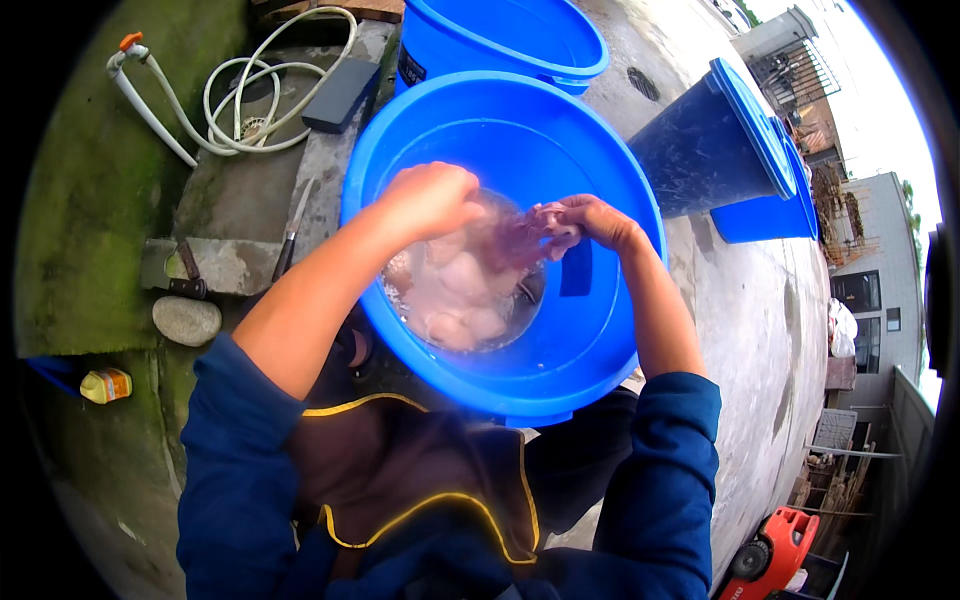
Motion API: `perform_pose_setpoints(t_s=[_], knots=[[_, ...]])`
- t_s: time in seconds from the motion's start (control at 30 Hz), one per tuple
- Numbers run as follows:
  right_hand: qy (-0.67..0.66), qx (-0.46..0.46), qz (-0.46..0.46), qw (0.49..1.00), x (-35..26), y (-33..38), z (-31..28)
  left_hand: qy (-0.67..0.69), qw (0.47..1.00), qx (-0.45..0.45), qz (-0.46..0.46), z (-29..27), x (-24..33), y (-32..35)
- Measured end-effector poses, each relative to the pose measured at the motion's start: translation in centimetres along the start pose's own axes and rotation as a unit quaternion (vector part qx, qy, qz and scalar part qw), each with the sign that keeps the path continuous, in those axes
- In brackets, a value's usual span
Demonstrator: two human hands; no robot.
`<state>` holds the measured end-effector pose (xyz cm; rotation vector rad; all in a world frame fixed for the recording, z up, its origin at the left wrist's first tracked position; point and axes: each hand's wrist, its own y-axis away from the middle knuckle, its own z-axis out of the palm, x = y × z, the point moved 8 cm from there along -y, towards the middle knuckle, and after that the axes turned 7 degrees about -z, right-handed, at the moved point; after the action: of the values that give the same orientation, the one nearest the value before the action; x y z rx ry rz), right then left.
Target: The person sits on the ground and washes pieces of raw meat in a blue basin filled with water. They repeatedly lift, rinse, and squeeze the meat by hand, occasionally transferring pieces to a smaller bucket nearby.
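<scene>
A large round blue tub (pixel 590 350) stands in front of me, with cloudy water and several pale, pinkish pieces of raw meat (pixel 460 295) in its bottom. My right hand (pixel 592 220) pinches a wet pink piece of raw meat (pixel 525 238) above the water; that piece is smeared by motion, so its exact kind is unclear. Close to its other side, my left hand (pixel 435 200) is curled closed over the tub. Whatever its fingers hold is hidden from view.
At the left, a knife (pixel 292 230) lies on a concrete ledge beside a whetstone-like grey block (pixel 341 96) and a coiled white hose (pixel 235 110). A rounded stone (pixel 187 320) sits lower. Another blue tub (pixel 510 35) stands behind, and blue bins (pixel 710 140) at the right.
</scene>
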<state>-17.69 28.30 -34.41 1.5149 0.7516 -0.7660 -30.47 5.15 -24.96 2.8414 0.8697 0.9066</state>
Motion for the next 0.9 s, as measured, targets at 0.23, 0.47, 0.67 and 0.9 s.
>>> perform_pose_setpoints(t_s=[0.23,0.47,0.67,0.9], knots=[[-0.108,0.077,-0.098,0.986,-3.4,1.9,2.0,0.003,1.0,-0.017,0.001,0.9,0.0,-1.4],[-0.109,0.109,-0.148,0.977,-7.8,4.0,3.4,0.031,0.996,-0.082,-0.014,2.2,0.4,-2.7],[-0.084,0.108,-0.179,0.974,-10.9,5.4,5.7,0.106,0.988,-0.074,0.089,3.1,2.4,-3.6],[-0.053,0.107,-0.218,0.969,-12.3,6.8,8.2,0.323,0.932,-0.044,0.157,3.0,5.5,-4.5]])
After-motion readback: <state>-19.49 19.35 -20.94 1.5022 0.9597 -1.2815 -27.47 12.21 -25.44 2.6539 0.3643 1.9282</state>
